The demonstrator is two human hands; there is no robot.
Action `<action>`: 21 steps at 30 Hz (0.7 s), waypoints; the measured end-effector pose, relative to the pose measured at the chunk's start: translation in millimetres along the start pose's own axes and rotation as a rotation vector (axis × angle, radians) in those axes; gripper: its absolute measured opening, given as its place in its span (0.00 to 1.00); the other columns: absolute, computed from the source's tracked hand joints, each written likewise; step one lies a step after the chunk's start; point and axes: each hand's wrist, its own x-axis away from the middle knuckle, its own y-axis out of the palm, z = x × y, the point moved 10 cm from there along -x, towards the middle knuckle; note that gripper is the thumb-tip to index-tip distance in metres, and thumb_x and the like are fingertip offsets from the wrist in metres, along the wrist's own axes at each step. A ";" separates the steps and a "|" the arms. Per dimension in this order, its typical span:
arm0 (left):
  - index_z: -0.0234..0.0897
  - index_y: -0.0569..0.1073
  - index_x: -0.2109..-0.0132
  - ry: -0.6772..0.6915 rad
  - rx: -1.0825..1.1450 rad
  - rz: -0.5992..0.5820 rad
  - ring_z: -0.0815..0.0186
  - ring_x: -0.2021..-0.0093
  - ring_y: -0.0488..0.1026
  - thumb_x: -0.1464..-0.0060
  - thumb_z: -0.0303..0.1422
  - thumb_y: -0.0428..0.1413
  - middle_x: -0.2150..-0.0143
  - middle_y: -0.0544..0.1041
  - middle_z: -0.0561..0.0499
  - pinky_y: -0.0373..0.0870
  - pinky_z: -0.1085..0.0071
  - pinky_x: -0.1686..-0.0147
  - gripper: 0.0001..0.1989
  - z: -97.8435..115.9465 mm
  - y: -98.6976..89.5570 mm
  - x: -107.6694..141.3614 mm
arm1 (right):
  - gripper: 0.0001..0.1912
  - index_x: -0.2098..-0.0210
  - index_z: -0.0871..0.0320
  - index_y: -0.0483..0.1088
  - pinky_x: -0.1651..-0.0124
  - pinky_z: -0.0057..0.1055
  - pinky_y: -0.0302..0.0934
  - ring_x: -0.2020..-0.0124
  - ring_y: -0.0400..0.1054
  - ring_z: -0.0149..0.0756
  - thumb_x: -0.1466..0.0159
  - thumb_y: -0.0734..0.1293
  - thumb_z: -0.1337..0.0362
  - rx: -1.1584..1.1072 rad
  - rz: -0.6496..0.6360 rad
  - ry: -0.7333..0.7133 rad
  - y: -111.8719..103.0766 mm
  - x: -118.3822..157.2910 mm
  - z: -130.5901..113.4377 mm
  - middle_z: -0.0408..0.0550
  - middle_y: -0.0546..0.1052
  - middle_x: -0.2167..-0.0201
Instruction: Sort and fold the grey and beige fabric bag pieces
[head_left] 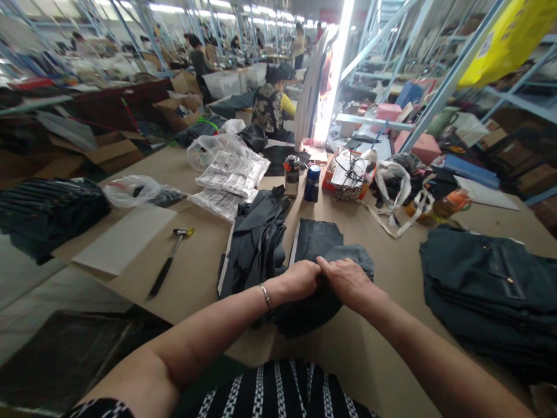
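Note:
Both my hands meet over a dark fabric piece (319,232) near the middle of the table. My left hand (304,277), with a silver bracelet at its wrist, is closed on the cloth. Touching it at the fingertips, my right hand (346,278) also grips the dark fabric, fingers bent. Part of the cloth hangs below the hands toward my body, and a greyer flap shows behind the right hand. Just left lies a crumpled pile of dark fabric pieces (259,238). The exact fold between my fingers is hidden.
A hammer (167,264) and white board (126,238) lie left. Stacked dark garments (487,290) are at right, more at far left. Behind stand two bottles (312,183), silvery plastic packets (235,168) and an orange box (348,177). A person sits beyond the table.

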 end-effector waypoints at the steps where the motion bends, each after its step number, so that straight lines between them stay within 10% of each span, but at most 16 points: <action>1: 0.32 0.74 0.57 0.023 0.009 0.080 0.58 0.60 0.71 0.45 0.31 0.50 0.61 0.75 0.42 0.67 0.64 0.58 0.12 7.3 -16.3 5.5 | 0.15 0.55 0.57 0.71 0.58 0.35 0.60 0.62 0.72 0.42 0.37 0.58 0.71 -0.016 -0.072 0.049 2.3 -0.1 13.6 0.52 0.77 0.66; 5: 0.35 0.69 0.49 0.093 0.120 0.691 0.56 0.43 0.62 0.46 0.38 0.54 0.46 0.68 0.42 0.56 0.58 0.41 0.19 17.8 -91.7 65.3 | 0.13 0.63 0.53 0.73 0.68 0.30 0.57 0.69 0.71 0.40 0.36 0.57 0.64 -0.167 0.069 0.306 -20.4 26.7 78.9 0.48 0.77 0.70; 7: 0.36 0.65 0.47 -0.032 0.356 0.854 0.57 0.42 0.61 0.47 0.39 0.55 0.44 0.65 0.42 0.57 0.59 0.42 0.22 -5.1 -94.7 91.8 | 0.13 0.61 0.52 0.73 0.67 0.28 0.56 0.70 0.69 0.36 0.36 0.58 0.62 -0.371 0.249 0.403 -32.2 52.8 98.8 0.45 0.76 0.72; 10: 0.35 0.62 0.45 -0.335 0.921 0.692 0.59 0.49 0.67 0.50 0.43 0.58 0.46 0.66 0.40 0.67 0.62 0.51 0.29 -41.9 -37.3 89.7 | 0.14 0.59 0.54 0.72 0.67 0.26 0.56 0.71 0.68 0.34 0.35 0.58 0.57 -0.604 0.458 0.411 -27.3 82.8 92.6 0.43 0.75 0.72; 14: 0.34 0.65 0.48 -0.472 1.502 0.356 0.61 0.59 0.72 0.52 0.43 0.59 0.53 0.71 0.41 0.70 0.64 0.61 0.27 -25.0 40.7 59.4 | 0.15 0.59 0.56 0.71 0.63 0.26 0.59 0.68 0.69 0.35 0.35 0.56 0.58 -0.790 0.498 0.344 25.2 88.0 48.1 0.45 0.75 0.69; 21: 0.28 0.74 0.66 -0.578 1.438 0.404 0.68 0.69 0.69 0.61 0.27 0.57 0.69 0.75 0.47 0.66 0.73 0.66 0.11 -15.2 63.1 40.7 | 0.24 0.49 0.61 0.65 0.55 0.33 0.63 0.59 0.69 0.42 0.41 0.60 0.55 -1.019 0.489 0.483 97.1 79.2 33.1 0.52 0.74 0.58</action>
